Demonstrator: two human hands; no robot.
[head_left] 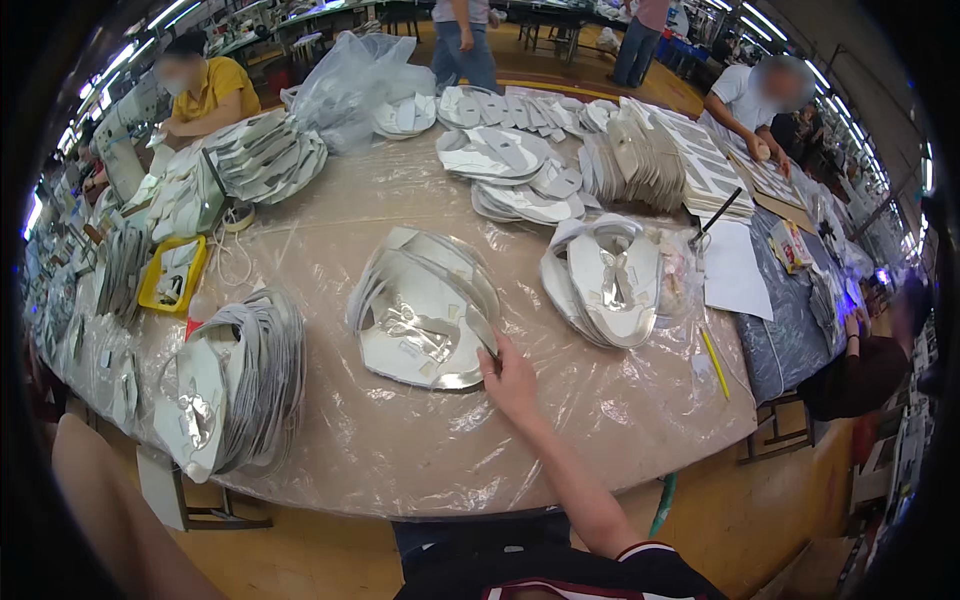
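My right hand [512,378] pinches the right edge of a curved white-and-grey shoe upper, at a loose stack of shoe uppers [405,345] in the middle of the table. These pieces are flat, with shiny silvery patches; the upper ones fan and overlap. A taller stack of shoe uppers [270,390] leans at the near left, and another stack [610,285] lies to the right of my hand. A bare arm [110,510] comes in at the lower left, seemingly my left; no left hand shows.
Clear plastic covers the brown table [460,450]. More piles of cut pieces [500,155] fill its far side. A yellow tray [172,272] sits left, a yellow pen [715,362] right. Persons work at the far left [215,90] and far right [750,105].
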